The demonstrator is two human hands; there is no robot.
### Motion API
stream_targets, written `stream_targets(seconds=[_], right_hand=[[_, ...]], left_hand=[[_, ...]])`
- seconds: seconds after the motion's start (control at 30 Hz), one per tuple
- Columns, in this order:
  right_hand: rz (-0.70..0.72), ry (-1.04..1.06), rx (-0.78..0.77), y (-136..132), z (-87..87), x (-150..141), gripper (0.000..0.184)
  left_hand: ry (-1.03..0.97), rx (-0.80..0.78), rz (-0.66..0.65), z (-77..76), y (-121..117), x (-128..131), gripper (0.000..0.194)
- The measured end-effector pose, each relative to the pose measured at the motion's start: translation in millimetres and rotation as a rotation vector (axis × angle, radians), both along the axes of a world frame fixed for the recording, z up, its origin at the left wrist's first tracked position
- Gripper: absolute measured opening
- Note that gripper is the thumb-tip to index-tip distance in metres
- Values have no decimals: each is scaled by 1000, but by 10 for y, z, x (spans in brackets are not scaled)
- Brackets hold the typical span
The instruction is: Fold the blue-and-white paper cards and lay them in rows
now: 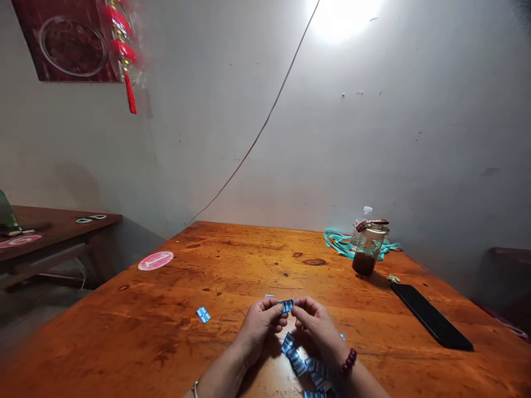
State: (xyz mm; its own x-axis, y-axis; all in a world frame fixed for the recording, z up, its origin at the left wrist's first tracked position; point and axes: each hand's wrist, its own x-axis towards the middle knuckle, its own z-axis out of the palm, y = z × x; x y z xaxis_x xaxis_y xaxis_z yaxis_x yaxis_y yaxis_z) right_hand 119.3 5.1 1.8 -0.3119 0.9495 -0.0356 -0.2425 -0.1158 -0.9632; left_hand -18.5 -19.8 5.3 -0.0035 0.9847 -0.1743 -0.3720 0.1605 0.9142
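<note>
Above the near middle of the table, a small blue-and-white striped piece [287, 305], like folded cloth or ribbon, is stretched between my two hands. My left hand [259, 326] pinches its left end between thumb and fingers. The right end is gripped the same way by my right hand [318, 325]. Several similar striped pieces [296, 361] lie loosely below and between my wrists, partly hidden by my right forearm. One flat blue-and-white piece [203, 315] sits apart, left of my left hand. Just beyond my fingers, another piece [269, 296] shows only its edge.
The wooden table [240, 260] meets a grey wall. At right are a black phone [431, 316], a jug of dark liquid [367, 255], a plastic bottle [357, 229] and turquoise straps [338, 241]. A pink round sticker [155, 261] marks the left side. Another table [62, 221] stands further left.
</note>
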Motion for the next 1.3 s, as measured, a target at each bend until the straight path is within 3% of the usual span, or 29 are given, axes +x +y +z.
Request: stream_targets(seconds=[0.23,0.47,0.53,0.63,0.67,0.8,0.9,1.1,1.3], right_hand=[[-46,113,-155,-34,-41,-26,27],[-68,27,-14,-45,-3,-43,25],[-107,-59,93,13,35,21,21],[-155,-367,232,228,101,262,13],[-137,-557,235,325,111,368,10],[-73,-816,160,688,40,741,7],[-31,-995,165,837,-75,851,9],[-61,-1248,355,842,-189,791,14],[-113,-1355,499,750,-211,763,19]], left_hand=[[-26,56,-12,-102,19,60,24],[-36,72,-39,-174,25,108,22],[-34,58,-52,-180,31,105,22],[-25,0,-27,-172,56,66,23],[-24,-11,-7,-165,67,44,23],[-43,9,50,-122,92,-42,25],[-17,15,45,-101,90,-65,25],[-10,13,32,-139,104,-51,23],[9,-2,17,-199,129,-52,26]])
